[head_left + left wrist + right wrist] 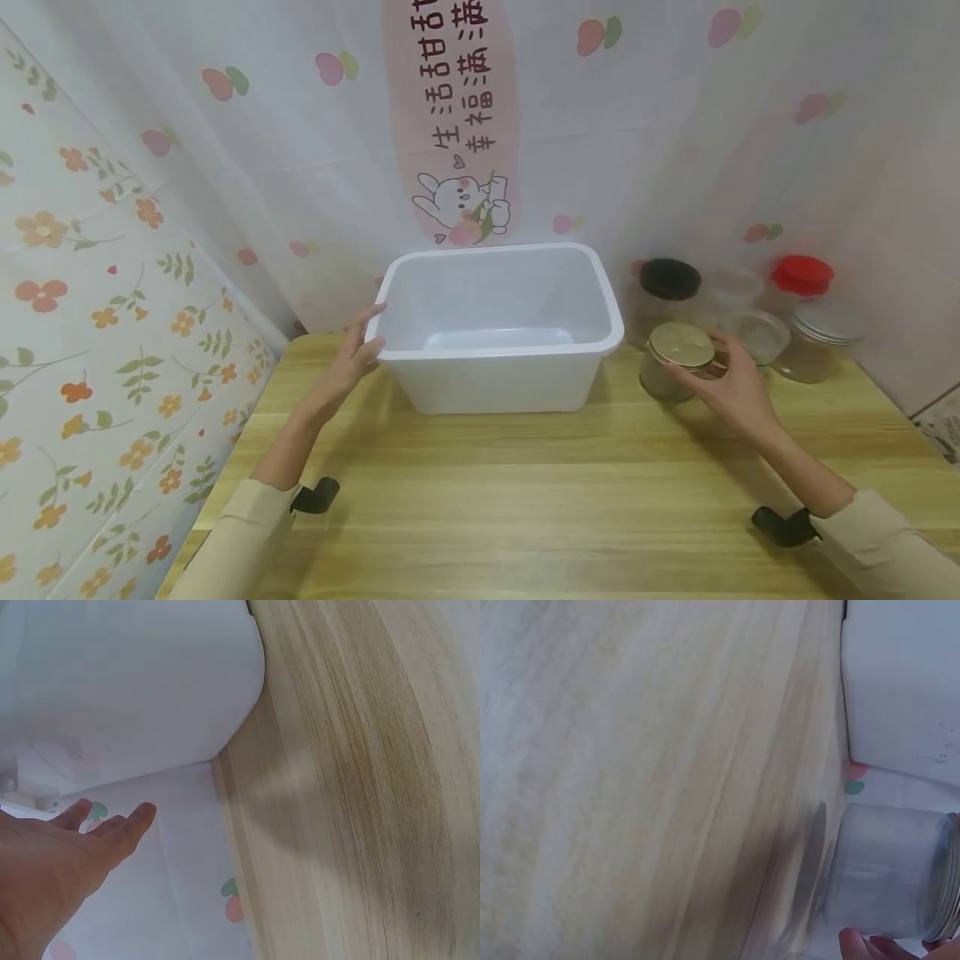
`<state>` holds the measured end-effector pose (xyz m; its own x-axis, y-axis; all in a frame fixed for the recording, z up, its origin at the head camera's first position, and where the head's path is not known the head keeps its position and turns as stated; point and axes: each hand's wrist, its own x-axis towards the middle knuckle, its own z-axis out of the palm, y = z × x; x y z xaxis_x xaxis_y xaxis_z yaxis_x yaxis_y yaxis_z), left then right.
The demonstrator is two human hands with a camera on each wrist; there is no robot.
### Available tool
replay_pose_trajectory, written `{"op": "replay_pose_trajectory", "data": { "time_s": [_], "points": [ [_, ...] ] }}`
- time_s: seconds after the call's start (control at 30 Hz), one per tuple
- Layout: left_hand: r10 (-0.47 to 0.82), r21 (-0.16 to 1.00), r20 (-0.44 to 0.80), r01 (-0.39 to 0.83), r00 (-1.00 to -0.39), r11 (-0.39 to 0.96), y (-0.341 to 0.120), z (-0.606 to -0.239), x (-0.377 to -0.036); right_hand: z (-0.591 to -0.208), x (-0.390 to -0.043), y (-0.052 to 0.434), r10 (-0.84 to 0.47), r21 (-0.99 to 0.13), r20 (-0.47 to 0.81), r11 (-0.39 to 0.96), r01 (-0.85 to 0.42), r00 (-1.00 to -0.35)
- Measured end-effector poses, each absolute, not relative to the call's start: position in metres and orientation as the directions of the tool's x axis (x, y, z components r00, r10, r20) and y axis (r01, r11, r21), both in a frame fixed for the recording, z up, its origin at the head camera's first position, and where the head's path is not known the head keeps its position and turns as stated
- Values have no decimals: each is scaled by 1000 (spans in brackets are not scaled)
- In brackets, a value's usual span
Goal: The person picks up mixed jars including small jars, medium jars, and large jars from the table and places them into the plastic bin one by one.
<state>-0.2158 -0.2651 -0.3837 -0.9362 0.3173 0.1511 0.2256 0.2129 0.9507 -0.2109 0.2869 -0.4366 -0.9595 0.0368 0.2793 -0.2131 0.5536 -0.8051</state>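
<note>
Your sleeves come nearest in the head view; your right hand grips a gold-lidded jar right of the white tub on the bench. Left wrist: your left hand lies straight-fingered beside the tub. Right wrist: fingertips touch the jar.

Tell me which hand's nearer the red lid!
Right. The right hand holds the gold-lidded jar, left of the red lid; the left hand is at the left end of the tub.
</note>
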Motion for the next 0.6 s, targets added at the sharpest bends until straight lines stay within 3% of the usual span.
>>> {"op": "replay_pose_trajectory", "data": {
  "time_s": [0.6],
  "points": [
    [278, 952, 207, 259, -938, 163, -274, -383, -223, -412, -204, 282, 1, -782, 299, 573, -245, -954]
  ]
}}
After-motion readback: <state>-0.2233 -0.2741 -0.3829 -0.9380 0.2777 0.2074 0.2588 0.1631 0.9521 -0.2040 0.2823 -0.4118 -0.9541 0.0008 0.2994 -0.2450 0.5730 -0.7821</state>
